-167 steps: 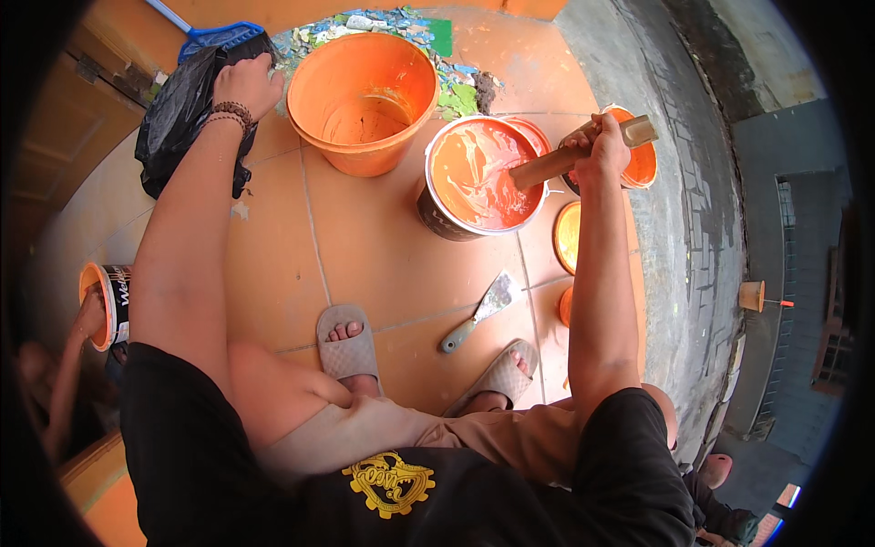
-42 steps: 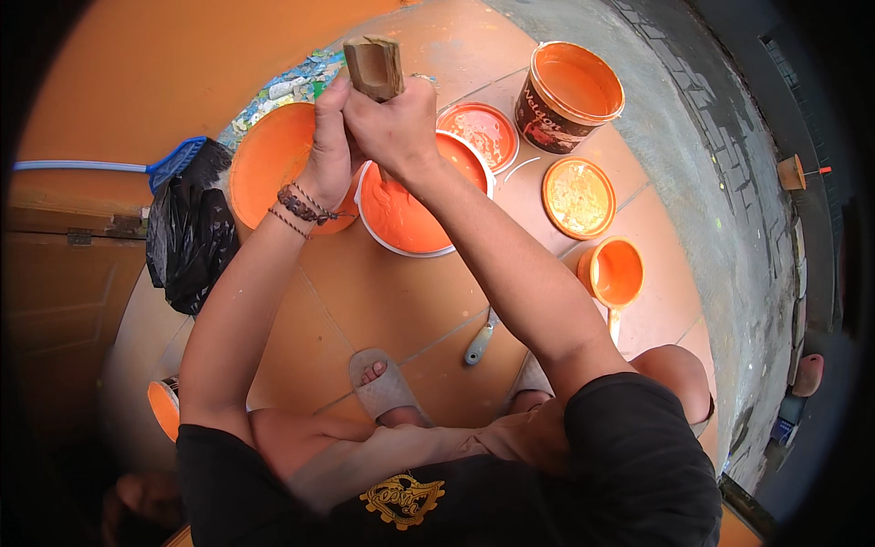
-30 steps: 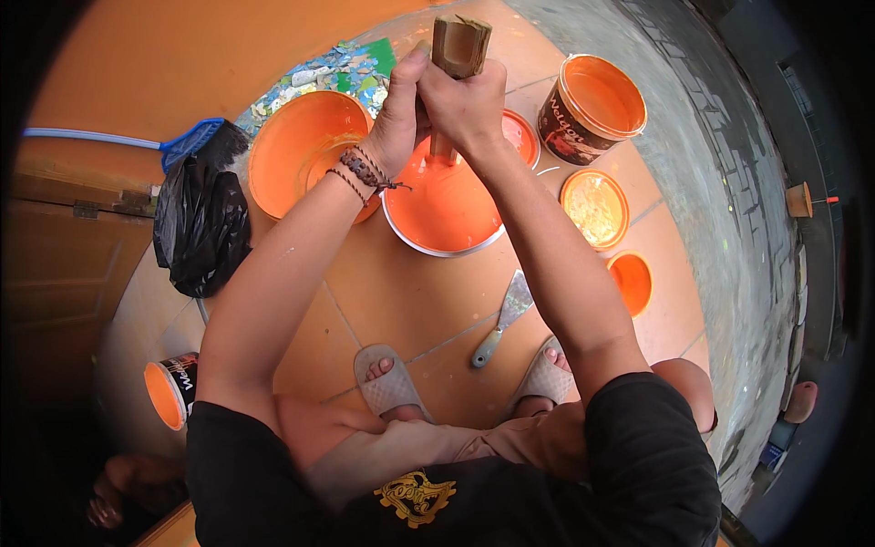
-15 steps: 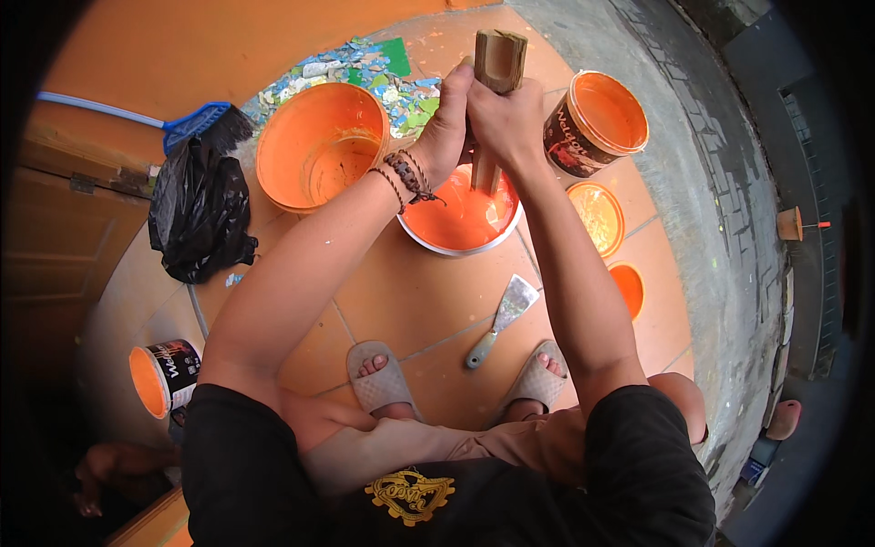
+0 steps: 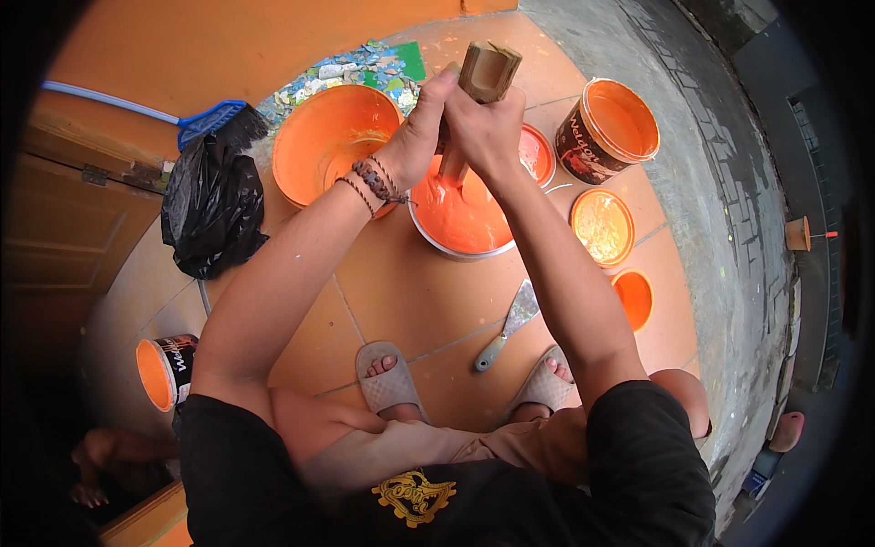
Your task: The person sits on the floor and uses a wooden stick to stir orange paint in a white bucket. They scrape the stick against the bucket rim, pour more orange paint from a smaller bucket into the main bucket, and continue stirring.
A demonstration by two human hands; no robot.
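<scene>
Both hands, left hand (image 5: 419,129) and right hand (image 5: 488,132), clasp a rough wooden stick (image 5: 489,73) at about equal reach. Its long axis slants steeply down into glossy orange paint (image 5: 460,217), inside a round, white-rimmed bucket (image 5: 467,256) just below them. The stick's upper end is hollowed; a wide, smooth orange tub (image 5: 305,137) stands just left.

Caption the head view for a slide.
Left hand and right hand grip a wooden stick dipped in orange paint.
</scene>
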